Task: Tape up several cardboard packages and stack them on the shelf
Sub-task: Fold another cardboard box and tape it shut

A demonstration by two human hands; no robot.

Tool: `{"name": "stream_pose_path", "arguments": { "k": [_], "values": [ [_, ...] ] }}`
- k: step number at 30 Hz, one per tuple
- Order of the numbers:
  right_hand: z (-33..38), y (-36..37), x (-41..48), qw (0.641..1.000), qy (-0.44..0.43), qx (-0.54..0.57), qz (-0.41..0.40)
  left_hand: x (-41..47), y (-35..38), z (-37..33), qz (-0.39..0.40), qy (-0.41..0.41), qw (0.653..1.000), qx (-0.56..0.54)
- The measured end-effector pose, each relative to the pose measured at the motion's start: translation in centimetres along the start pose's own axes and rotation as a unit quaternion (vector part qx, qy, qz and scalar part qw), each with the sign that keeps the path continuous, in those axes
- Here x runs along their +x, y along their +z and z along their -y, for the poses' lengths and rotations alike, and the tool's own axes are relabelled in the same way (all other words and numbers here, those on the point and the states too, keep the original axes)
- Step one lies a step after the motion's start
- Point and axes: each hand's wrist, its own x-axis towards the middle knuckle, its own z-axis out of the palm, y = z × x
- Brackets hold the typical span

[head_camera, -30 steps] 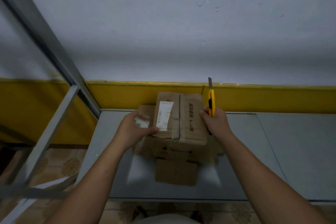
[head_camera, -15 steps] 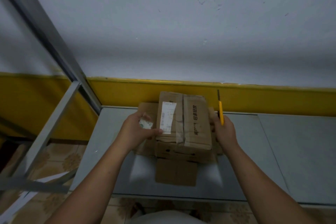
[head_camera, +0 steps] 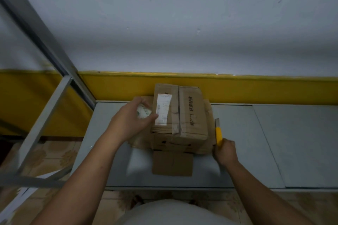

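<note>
Centre of the frame: stack of brown cardboard packages [head_camera: 173, 144] on a grey metal shelf board [head_camera: 256, 142], set back near the yellow wall band [head_camera: 256, 89]. On top, a topmost brown box [head_camera: 192, 115] with a white shipping label [head_camera: 162, 109], black print and tape along its middle seam. Lower centre: flat cardboard sheet [head_camera: 172, 162], lying in front of the stack and touching its base. Left hand [head_camera: 131, 120], left of centre: curls round a small pale roll-like object [head_camera: 144, 112], too blurred to identify, thumb tip touching the label's edge. Right hand [head_camera: 225, 151], right of the stack: grips a yellow utility knife [head_camera: 218, 133] by the handle, fingers closed, blade pointing up, just beside the lower package's right side. Upper left: slanting grey metal frame bars [head_camera: 36, 29].
</note>
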Motion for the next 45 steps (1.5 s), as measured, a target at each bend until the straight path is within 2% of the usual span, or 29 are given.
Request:
{"name": "stream_pose_path", "arguments": {
  "k": [5, 7, 9, 10, 11, 14, 17, 21, 27, 31, 36, 41, 45],
  "values": [
    [0.8, -2.3, -0.2, 1.000, -0.009, 0.017, -0.023, -0.2, -2.2, -1.4, 0.034, 0.006, 0.997, -0.067],
    [2.7, -4.5, -0.7, 0.988, -0.030, 0.102, -0.113, -0.5, -3.3, -2.3, 0.053, 0.031, 0.996, -0.069],
    [6.3, -7.6, -2.0, 0.950, -0.098, 0.215, -0.204, -0.8, -4.1, -3.4, 0.085, 0.060, 0.991, -0.078],
    [8.7, -9.3, -3.0, 0.931, -0.138, 0.257, -0.218, -1.0, -4.3, -4.0, 0.097, 0.074, 0.989, -0.086],
    [11.1, -10.8, -4.2, 0.918, -0.183, 0.286, -0.204, -1.1, -4.4, -4.6, 0.105, 0.086, 0.986, -0.095],
    [17.7, -13.7, -8.3, 0.904, -0.305, 0.291, -0.066, -1.5, -4.1, -6.3, 0.110, 0.119, 0.980, -0.117],
    [21.1, -13.9, -11.0, 0.886, -0.354, 0.300, 0.005, -1.8, -3.5, -7.5, 0.121, 0.145, 0.974, -0.126],
    [21.9, -13.1, -11.5, 0.881, -0.349, 0.318, 0.010, -2.1, -2.7, -8.2, 0.136, 0.166, 0.967, -0.138],
    [21.3, -12.3, -11.1, 0.871, -0.311, 0.379, 0.030, -2.3, -2.2, -7.4, 0.149, 0.141, 0.967, -0.155],
    [21.4, -11.7, -11.2, 0.859, -0.297, 0.418, -0.001, -2.3, -2.1, -7.3, 0.127, 0.142, 0.969, -0.158],
    [21.3, -10.7, -11.4, 0.842, -0.280, 0.461, 0.005, -2.4, -2.1, -7.3, 0.116, 0.145, 0.971, -0.148],
    [20.6, -10.5, -11.2, 0.848, -0.283, 0.448, 0.011, -2.9, -1.5, -7.1, 0.149, 0.147, 0.967, -0.149],
    [19.6, -9.9, -11.3, 0.868, -0.286, 0.405, 0.004, -2.8, -1.6, -6.8, 0.179, 0.151, 0.957, -0.170]
  ]
}}
